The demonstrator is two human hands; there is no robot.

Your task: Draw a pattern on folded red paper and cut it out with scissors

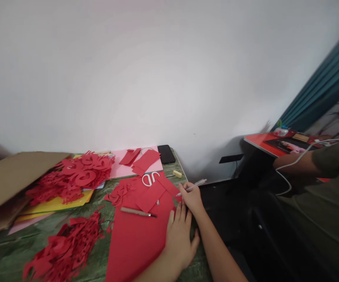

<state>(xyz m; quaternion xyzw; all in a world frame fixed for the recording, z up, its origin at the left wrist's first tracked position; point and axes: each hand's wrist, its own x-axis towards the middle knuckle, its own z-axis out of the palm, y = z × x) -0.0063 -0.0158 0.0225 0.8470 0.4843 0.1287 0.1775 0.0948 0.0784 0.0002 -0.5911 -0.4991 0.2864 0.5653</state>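
My right hand [192,198] holds a clear pen [197,184], its tip over red paper near the table's right edge. Flat on the large red sheet [140,243], with fingers stretched out, lies my left hand [180,233]; its fingertips are close below the right hand. Red paper pieces [152,197] rest on the sheet, partly covering white-handled scissors [150,179]. A carving knife with a wooden handle [137,212] lies left of my left hand. Whatever is directly under the pen tip is partly hidden by my hands.
Piles of red paper cutouts [84,172] and red scraps [64,248] cover the left side. Cardboard [22,172] leans there over coloured sheets. A black phone [166,154] and a yellowish eraser [177,174] lie at the back. Another person [328,188] sits at right beside a red table [259,141].
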